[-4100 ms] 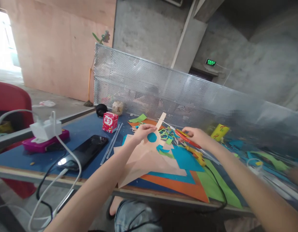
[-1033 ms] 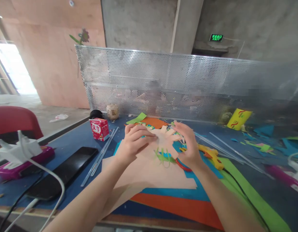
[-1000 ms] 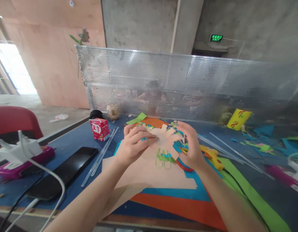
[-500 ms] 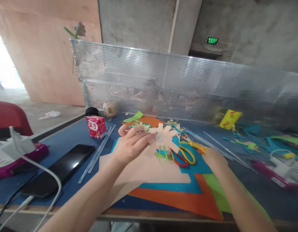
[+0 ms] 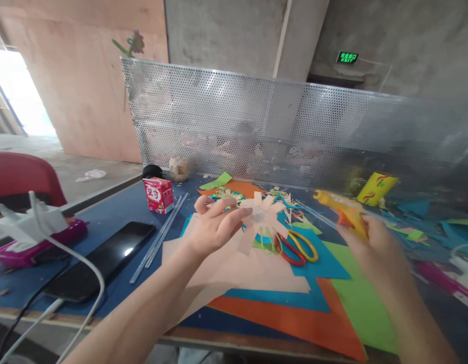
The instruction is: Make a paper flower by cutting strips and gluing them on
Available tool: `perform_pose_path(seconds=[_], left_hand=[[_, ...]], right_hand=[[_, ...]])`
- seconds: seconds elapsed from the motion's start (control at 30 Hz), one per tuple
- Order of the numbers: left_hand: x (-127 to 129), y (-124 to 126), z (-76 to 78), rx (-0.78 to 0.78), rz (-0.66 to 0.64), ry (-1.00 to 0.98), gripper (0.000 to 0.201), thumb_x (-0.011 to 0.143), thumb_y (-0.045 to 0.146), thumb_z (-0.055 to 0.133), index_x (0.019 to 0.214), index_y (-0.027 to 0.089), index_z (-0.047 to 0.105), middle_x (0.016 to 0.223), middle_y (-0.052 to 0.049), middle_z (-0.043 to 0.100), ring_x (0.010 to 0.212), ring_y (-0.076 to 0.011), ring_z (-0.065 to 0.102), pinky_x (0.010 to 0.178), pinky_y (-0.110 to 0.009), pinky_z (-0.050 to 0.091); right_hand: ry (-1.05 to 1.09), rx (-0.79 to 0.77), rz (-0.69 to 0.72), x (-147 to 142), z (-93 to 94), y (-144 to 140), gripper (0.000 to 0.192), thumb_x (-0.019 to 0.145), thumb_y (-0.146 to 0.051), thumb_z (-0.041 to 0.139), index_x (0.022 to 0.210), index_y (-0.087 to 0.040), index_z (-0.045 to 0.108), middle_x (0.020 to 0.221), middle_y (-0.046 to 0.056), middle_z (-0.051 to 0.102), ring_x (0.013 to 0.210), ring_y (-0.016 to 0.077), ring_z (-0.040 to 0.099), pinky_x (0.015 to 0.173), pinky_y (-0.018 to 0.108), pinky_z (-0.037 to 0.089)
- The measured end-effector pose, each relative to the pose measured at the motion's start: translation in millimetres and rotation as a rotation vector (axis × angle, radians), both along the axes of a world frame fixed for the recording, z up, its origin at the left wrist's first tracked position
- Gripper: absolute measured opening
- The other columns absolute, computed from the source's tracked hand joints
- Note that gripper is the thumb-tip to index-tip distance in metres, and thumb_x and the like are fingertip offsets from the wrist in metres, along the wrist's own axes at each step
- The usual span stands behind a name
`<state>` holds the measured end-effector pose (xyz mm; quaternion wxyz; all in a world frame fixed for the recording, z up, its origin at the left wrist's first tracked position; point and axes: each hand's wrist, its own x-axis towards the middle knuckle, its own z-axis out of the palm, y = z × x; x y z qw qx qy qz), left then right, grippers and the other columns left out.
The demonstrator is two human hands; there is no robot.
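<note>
My left hand (image 5: 219, 227) is closed, its thumb and fingertips pinching a pale paper cut-out (image 5: 271, 218) with a fringe of petal-like strips round its edge. A yellow glue gun (image 5: 349, 215) with an orange trigger is gripped in my right hand (image 5: 383, 247). It is raised above the table to the right of the cut-out, nozzle pointing left. Scissors (image 5: 297, 253) with red and yellow handles lie just below the cut-out, blades hidden. Thin green paper strips (image 5: 270, 241) show beside them. Pale paper sheets (image 5: 234, 275) lie beneath my left hand.
Blue (image 5: 334, 260), orange (image 5: 294, 323) and green sheets (image 5: 366, 298) overlap in front. A phone (image 5: 105, 263), clear glue sticks (image 5: 161, 235) and a red box (image 5: 158, 196) stand or lie left. Paper scraps (image 5: 285, 198) and a perforated metal screen (image 5: 219, 116) are behind.
My right hand has lifted the glue gun off the tabletop and moved it right and up. My left hand keeps the paper cut-out almost in place; the view has turned slightly left.
</note>
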<state>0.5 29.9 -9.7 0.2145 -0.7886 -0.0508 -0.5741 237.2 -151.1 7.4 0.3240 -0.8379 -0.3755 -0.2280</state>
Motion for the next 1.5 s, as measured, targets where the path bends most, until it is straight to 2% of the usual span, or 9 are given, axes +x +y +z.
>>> perform_pose_path(seconds=[0.07,0.1,0.2,0.4,0.53,0.8,1.03,1.5], left_hand=[[0.5,1.1,-1.5,-0.007,0.013,0.009,0.034,0.075,0.016,0.057,0.105,0.029,0.047,0.080,0.005,0.064,0.078,-0.0113,0.058,0.086,-0.032,0.020],[0.8,1.7,-2.2,-0.013,0.016,0.007,0.034,0.075,0.017,0.057,0.105,0.029,0.047,0.080,0.005,0.064,0.078,-0.0111,0.058,0.086,-0.031,0.020],[1.7,2.8,-3.8,-0.034,0.004,0.008,0.034,0.075,0.018,0.058,0.105,0.029,0.046,0.081,0.005,0.065,0.079,-0.0117,0.058,0.087,-0.032,0.020],[3.7,1.0,-5.4,-0.070,-0.058,0.042,0.036,0.075,0.014,0.057,0.106,0.030,0.045,0.083,0.008,0.067,0.086,-0.0115,0.059,0.089,-0.032,0.017],[4.3,0.4,-5.8,-0.119,-0.082,0.044,0.040,0.075,0.012,0.056,0.108,0.031,0.043,0.086,0.009,0.066,0.087,-0.0108,0.059,0.090,-0.032,0.016],[4.7,-0.1,-5.3,-0.097,-0.033,0.063,0.039,0.077,0.013,0.054,0.110,0.030,0.041,0.087,0.008,0.067,0.082,-0.0128,0.059,0.088,-0.035,0.017],[5.6,0.2,-3.1,-0.048,-0.016,0.040,0.039,0.076,0.013,0.055,0.109,0.028,0.041,0.085,0.006,0.067,0.079,-0.0129,0.059,0.084,-0.035,0.020],[9.0,-0.4,-1.3,0.045,0.031,-0.051,0.033,0.072,0.010,0.060,0.100,0.020,0.046,0.077,0.005,0.067,0.074,-0.0097,0.060,0.082,-0.033,0.023]], right_hand=[[-0.002,0.056,-0.082,-30.8,11.3,-5.1,0.052,0.068,-0.059,0.046,0.101,-0.018,0.050,0.078,0.012,0.062,0.062,0.0285,0.057,0.044,0.032,0.035],[-0.036,0.036,-0.065,-44.1,14.3,-6.6,0.054,0.068,-0.062,0.044,0.100,-0.018,0.051,0.079,0.013,0.061,0.063,0.0287,0.057,0.045,0.032,0.035],[-0.271,0.009,-0.108,-70.0,13.0,-8.5,0.058,0.070,-0.063,0.041,0.102,-0.016,0.050,0.079,0.015,0.062,0.054,0.0265,0.054,0.042,0.031,0.029],[-0.735,0.047,-0.004,-81.0,0.8,-8.2,0.042,0.077,-0.047,0.046,0.100,-0.011,0.051,0.068,0.008,0.060,0.047,0.0167,0.050,0.042,0.027,0.028],[-0.867,0.021,-0.042,-84.4,4.5,-8.3,0.039,0.078,-0.044,0.045,0.095,-0.009,0.055,0.063,0.005,0.058,0.045,0.0148,0.046,0.039,0.027,0.027],[-0.968,0.017,0.013,-85.9,4.9,-8.9,0.039,0.081,-0.041,0.045,0.090,-0.006,0.060,0.061,0.005,0.057,0.046,0.0133,0.046,0.039,0.026,0.028],[-0.929,-0.011,0.060,-84.5,4.4,-11.5,0.038,0.081,-0.038,0.048,0.094,-0.003,0.059,0.068,0.008,0.060,0.049,0.0144,0.048,0.041,0.028,0.028],[-0.959,0.029,0.101,-84.9,5.6,-9.6,0.041,0.083,-0.037,0.046,0.094,-0.001,0.060,0.065,0.007,0.058,0.050,0.0141,0.048,0.043,0.028,0.029]])
